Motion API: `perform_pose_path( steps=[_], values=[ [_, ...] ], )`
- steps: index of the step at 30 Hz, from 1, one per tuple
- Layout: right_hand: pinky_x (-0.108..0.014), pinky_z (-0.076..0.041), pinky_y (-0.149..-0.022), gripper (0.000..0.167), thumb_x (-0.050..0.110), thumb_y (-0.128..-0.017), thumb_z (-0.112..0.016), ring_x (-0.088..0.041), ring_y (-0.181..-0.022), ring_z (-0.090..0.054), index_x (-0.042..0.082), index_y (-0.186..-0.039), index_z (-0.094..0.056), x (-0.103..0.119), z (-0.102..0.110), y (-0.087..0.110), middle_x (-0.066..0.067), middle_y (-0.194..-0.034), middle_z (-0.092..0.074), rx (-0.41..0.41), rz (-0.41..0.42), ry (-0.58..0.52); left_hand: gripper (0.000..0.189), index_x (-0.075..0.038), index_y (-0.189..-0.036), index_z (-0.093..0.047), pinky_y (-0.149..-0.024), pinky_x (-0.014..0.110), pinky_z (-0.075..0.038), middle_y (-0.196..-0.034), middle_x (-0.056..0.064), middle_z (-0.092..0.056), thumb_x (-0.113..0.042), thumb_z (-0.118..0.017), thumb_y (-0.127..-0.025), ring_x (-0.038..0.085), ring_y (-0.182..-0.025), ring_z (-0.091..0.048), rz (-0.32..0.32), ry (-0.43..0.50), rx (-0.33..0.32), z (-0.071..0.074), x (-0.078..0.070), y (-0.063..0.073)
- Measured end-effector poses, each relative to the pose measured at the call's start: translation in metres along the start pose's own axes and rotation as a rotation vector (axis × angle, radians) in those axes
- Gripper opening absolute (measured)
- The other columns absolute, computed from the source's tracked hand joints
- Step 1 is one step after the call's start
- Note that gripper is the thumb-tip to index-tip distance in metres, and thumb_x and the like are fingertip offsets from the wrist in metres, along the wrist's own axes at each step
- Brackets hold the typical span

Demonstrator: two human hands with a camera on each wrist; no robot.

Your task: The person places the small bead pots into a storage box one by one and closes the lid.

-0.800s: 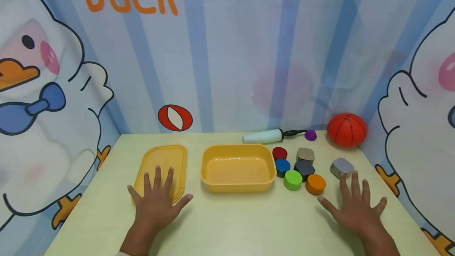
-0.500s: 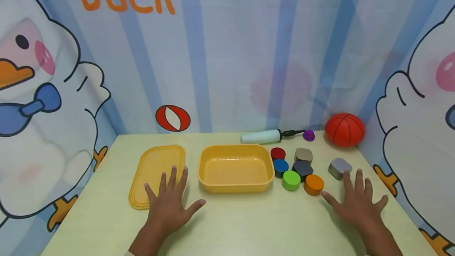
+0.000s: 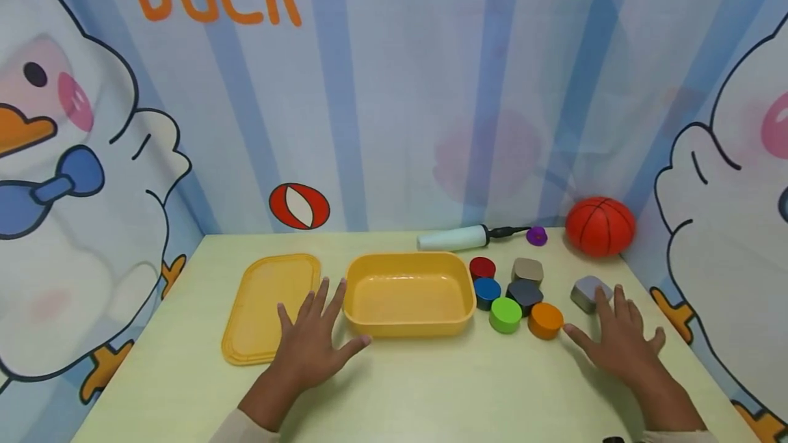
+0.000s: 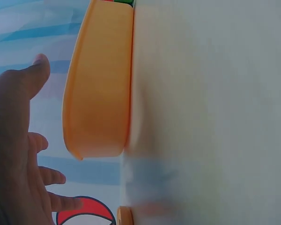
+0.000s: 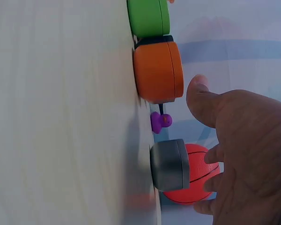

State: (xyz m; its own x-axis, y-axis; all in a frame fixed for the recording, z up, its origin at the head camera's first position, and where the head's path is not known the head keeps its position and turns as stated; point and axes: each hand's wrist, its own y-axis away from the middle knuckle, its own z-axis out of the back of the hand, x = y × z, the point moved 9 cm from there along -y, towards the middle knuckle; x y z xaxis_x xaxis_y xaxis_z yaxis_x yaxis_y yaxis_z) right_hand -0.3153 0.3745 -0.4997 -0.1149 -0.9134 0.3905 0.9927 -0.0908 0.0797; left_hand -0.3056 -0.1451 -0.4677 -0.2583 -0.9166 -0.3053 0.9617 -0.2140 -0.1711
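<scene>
My left hand [image 3: 312, 346], fingers spread, hovers over the table between the yellow lid [image 3: 267, 313] and the yellow plastic box [image 3: 409, 328]. Its fingertips come close to the box's left front corner and it holds nothing. In the left wrist view the box's side [image 4: 100, 84] stands beyond the thumb. My right hand [image 3: 624, 347] is spread too, with nothing in it. Its index fingertip overlaps the grey block [image 3: 585, 292] in the head view, and its thumb tip is near the orange block [image 3: 545, 320]. In the right wrist view the grey block [image 5: 170, 165] lies beyond the fingers.
Red [image 3: 483, 268], blue [image 3: 487, 291], green [image 3: 506, 314], dark grey [image 3: 524, 294] and beige [image 3: 527, 270] blocks cluster right of the box. Behind them lie a hand pump [image 3: 455, 238], a small purple object [image 3: 537, 236] and a red basketball [image 3: 600, 226]. Printed curtains border the table.
My left hand has moved right, off the lid and toward the box. The right hand has shifted slightly, its fingers coming nearer the grey block. The objects stay in place.
</scene>
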Motion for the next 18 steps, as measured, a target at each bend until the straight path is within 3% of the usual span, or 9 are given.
perform_pose_path(
  steps=[7,13,18],
  values=[
    [-0.099,0.002,-0.108,0.109,0.07,-0.107,-0.052,-0.07,-0.154,-0.001,-0.004,-0.172,-0.004,-0.007,0.002,-0.014,-0.043,-0.173,0.011,0.002,0.037,-0.048,0.103,-0.024,-0.177,-0.019,-0.119,0.094,-0.004,-0.185,0.014,-0.012,-0.077,-0.06,-0.099,0.049,-0.164,-0.034,-0.022,0.084,0.058,-0.003,-0.002,-0.012],
    [-0.099,-0.014,-0.105,0.101,0.066,-0.109,-0.051,-0.072,-0.151,-0.01,-0.002,-0.172,-0.011,-0.011,0.007,-0.026,-0.045,-0.172,0.002,-0.046,0.045,-0.039,0.099,-0.021,-0.176,-0.026,-0.119,0.093,-0.008,-0.185,0.014,-0.016,-0.072,-0.063,-0.1,0.049,-0.161,-0.04,-0.049,0.137,0.03,-0.008,-0.003,-0.017],
    [-0.093,-0.026,-0.1,0.086,0.052,-0.112,-0.054,-0.076,-0.146,-0.019,0.0,-0.171,-0.018,-0.011,0.013,-0.027,-0.047,-0.171,-0.005,-0.093,0.046,-0.066,0.096,-0.021,-0.175,-0.028,-0.12,0.093,-0.007,-0.184,0.013,-0.018,-0.071,-0.061,-0.101,0.05,-0.159,-0.043,-0.053,0.161,0.017,-0.012,-0.003,-0.021]
  ],
)
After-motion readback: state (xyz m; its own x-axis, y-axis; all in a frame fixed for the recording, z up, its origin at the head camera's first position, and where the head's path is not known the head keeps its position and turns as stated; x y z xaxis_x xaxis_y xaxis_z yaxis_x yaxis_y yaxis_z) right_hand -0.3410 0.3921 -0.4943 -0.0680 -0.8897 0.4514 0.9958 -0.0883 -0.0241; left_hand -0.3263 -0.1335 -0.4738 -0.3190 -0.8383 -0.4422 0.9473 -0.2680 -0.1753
